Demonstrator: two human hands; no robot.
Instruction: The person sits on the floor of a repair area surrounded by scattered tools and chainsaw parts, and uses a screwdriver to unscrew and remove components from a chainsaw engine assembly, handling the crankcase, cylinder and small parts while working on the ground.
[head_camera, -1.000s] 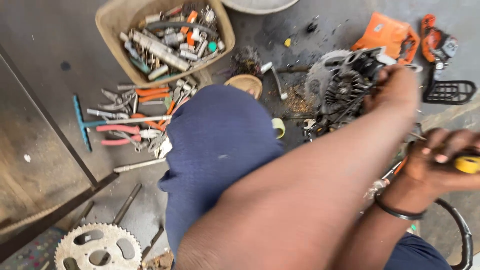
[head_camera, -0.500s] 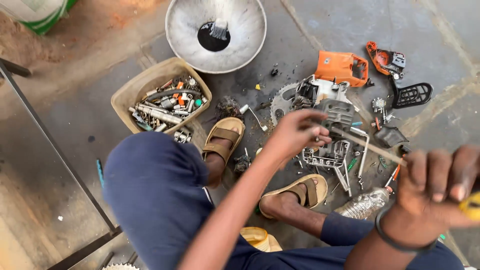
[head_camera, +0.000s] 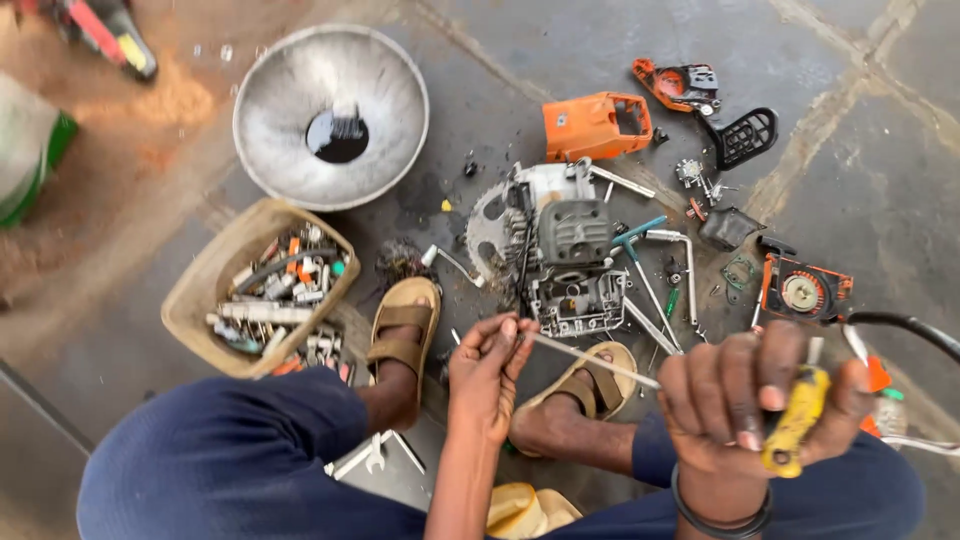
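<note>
Yellow screwdriver handle (head_camera: 795, 420) sits tight in the right hand (head_camera: 745, 400). The left hand's (head_camera: 485, 375) fingers pinch its thin shaft (head_camera: 590, 358), steadying it just below the engine block (head_camera: 565, 265).

Even, diffuse daylight is noted; shadows are soft and short. Mild glare is seen on the metal bowl (head_camera: 330, 110). Upper-left corner is blurred; centre is rendered sharp.

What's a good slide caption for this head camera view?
Left hand pinches the thin metal shaft of a yellow-handled screwdriver gripped by the right hand, above a dismantled engine.
</note>
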